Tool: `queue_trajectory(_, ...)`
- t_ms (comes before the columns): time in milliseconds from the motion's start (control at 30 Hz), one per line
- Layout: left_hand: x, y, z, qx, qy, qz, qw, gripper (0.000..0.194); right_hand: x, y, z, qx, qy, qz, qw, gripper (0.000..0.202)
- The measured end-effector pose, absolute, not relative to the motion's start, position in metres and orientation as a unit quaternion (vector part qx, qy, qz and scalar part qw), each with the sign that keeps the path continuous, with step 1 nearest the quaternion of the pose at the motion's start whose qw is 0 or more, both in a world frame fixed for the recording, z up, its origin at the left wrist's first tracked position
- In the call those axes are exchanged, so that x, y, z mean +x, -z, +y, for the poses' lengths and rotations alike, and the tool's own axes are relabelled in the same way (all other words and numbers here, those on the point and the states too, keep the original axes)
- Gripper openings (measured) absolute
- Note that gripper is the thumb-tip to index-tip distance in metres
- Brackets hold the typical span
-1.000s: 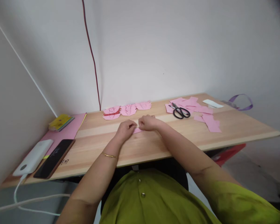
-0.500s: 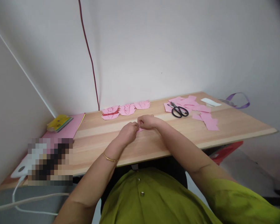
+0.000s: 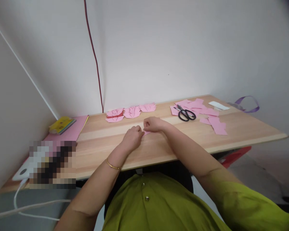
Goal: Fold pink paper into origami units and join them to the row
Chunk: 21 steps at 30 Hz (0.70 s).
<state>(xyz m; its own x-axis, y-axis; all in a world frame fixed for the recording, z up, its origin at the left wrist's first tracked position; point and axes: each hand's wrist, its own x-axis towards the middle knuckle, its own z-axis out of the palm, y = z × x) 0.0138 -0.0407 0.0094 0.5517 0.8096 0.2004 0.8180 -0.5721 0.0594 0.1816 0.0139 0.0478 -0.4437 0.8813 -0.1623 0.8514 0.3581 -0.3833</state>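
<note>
Both hands meet over a small piece of pink paper (image 3: 147, 132) on the wooden table (image 3: 106, 147). My left hand (image 3: 133, 137) has its fingers curled at the paper's left edge and grips it there. On the paper's far side, my right hand (image 3: 153, 124) is closed, with thumb and fingertips pinched at the sheet. Most of the paper is hidden under the hands. Behind them, along the wall, lie folded pink paper pieces (image 3: 132, 112) in a row, one with a red strip (image 3: 114, 115) across it.
At right, black-handled scissors (image 3: 186, 115) rest on pink paper scraps (image 3: 208, 110), with a white strip (image 3: 219, 105) behind. A yellow packet (image 3: 62, 125) sits on a pink sheet (image 3: 80, 123) at left. A white device (image 3: 20, 173) with a cable stands near the left front edge.
The hands have drawn slightly apart, and a bit more of the pink paper shows between them. The whole view has shifted a little.
</note>
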Motion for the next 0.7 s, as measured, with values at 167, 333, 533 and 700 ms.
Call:
queue_trajectory(167,0.013,-0.01,-0.04,-0.881,0.103,-0.461,0.018,0.028,0.175,-0.045,0.017,-0.557,-0.191,-0.808,0.029,0.01)
queue_trajectory(333,0.013,-0.011,-0.04,-0.879,0.109,-0.464,0.003,0.03,0.183,-0.047,0.02,-0.574,-0.183,-0.797,0.038,0.012)
queue_trajectory(533,0.013,-0.012,-0.041,-0.878,0.113,-0.465,0.004,0.031,0.174,-0.045,0.016,-0.56,-0.186,-0.807,0.027,0.009)
queue_trajectory(700,0.014,-0.013,-0.041,-0.875,0.115,-0.47,-0.005,0.03,0.191,-0.05,0.022,-0.578,-0.176,-0.797,0.022,0.013)
